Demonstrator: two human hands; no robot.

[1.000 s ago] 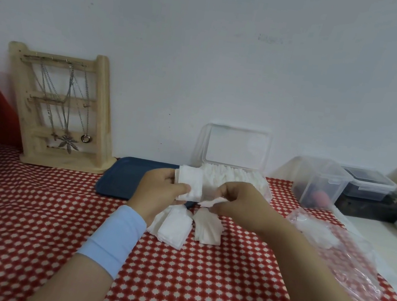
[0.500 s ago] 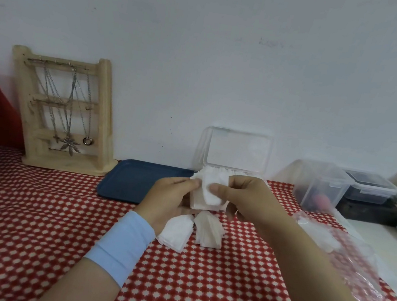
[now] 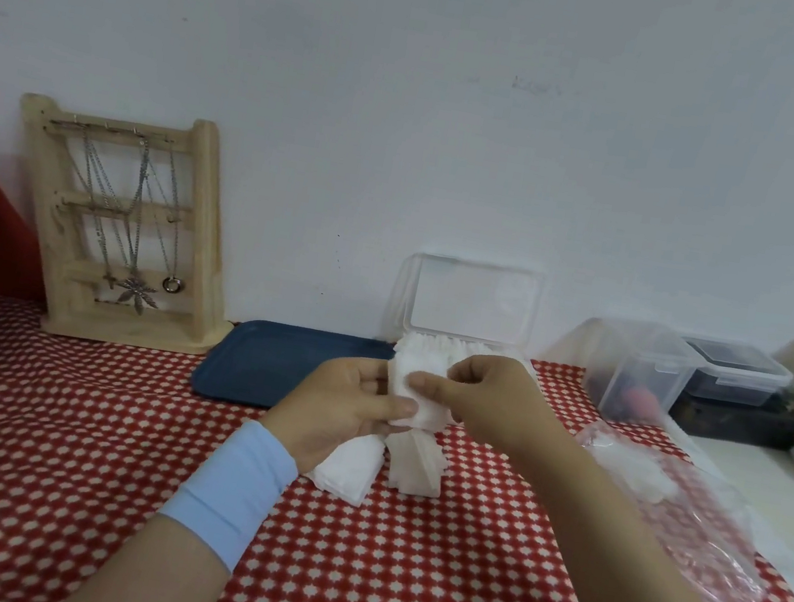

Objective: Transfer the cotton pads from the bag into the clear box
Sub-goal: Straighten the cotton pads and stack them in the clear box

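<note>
Pinching a small stack of white square cotton pads (image 3: 415,400) from both sides: left hand (image 3: 346,412) with thumb across its face, right hand (image 3: 488,403) nipping the upper edge. Held as separate lots a second ago, now squared into one bundle — ready for loading. Just behind, hinged clear plastic box (image 3: 472,307), lid upright, already packed with a row of pads. Below the hands, two loose heaps of pads (image 3: 347,470) on the red-and-white checked cloth (image 3: 48,453). Off right, crumpled clear plastic bag (image 3: 690,534) — possibly a few pads left inside.
</note>
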